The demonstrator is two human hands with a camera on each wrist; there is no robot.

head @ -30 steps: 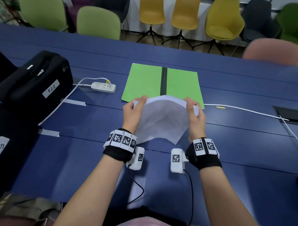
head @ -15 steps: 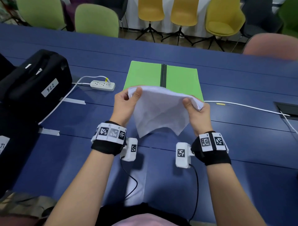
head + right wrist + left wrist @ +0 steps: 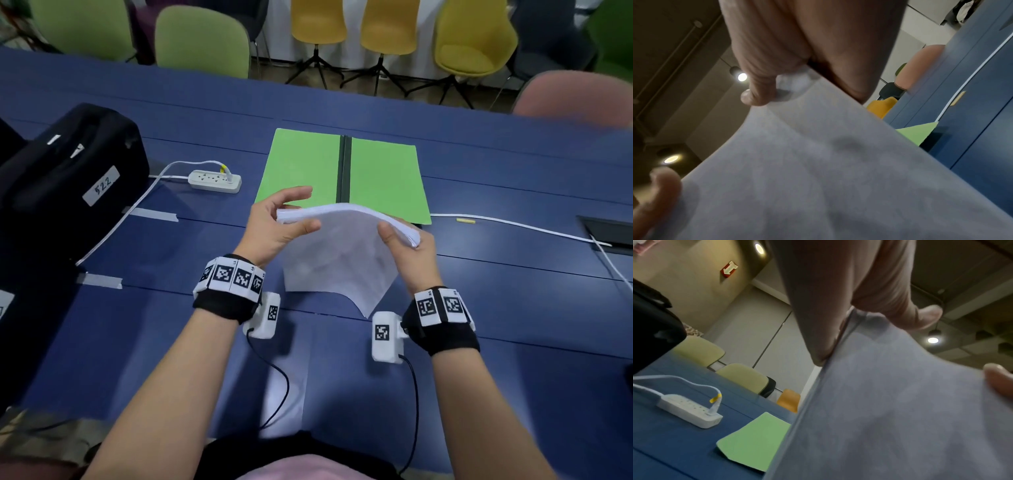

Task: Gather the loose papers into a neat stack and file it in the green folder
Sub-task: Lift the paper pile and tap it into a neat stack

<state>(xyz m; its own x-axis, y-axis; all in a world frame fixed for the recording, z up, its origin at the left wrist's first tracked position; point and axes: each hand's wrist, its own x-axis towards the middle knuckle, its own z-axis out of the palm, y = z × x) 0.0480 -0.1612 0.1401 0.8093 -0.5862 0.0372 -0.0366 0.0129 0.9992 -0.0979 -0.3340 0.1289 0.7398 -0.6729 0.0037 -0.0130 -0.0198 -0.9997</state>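
Observation:
I hold a stack of white papers (image 3: 342,253) upright above the blue table, its upper edge bowed and its lower corner hanging toward me. My left hand (image 3: 291,219) pinches the upper left corner, thumb on the near face and fingers reaching over the far side. The upper right corner is pinched by my right hand (image 3: 407,240). Just beyond the stack, the green folder (image 3: 376,178) lies open and flat with a black spine. The left wrist view shows the papers (image 3: 890,418) and a folder corner (image 3: 754,439). The right wrist view shows the papers (image 3: 818,178) and a sliver of folder (image 3: 918,131).
A white power strip (image 3: 214,180) with its cable lies left of the folder. A black bag (image 3: 68,185) stands at the far left. Right of the folder, a white cable (image 3: 513,224) runs to a table hatch (image 3: 609,233). Chairs line the far edge.
The sheets' upper edges have come together into one tighter, thicker edge. My left hand's fingers have stretched out over the top. Both hands stayed in front of the folder.

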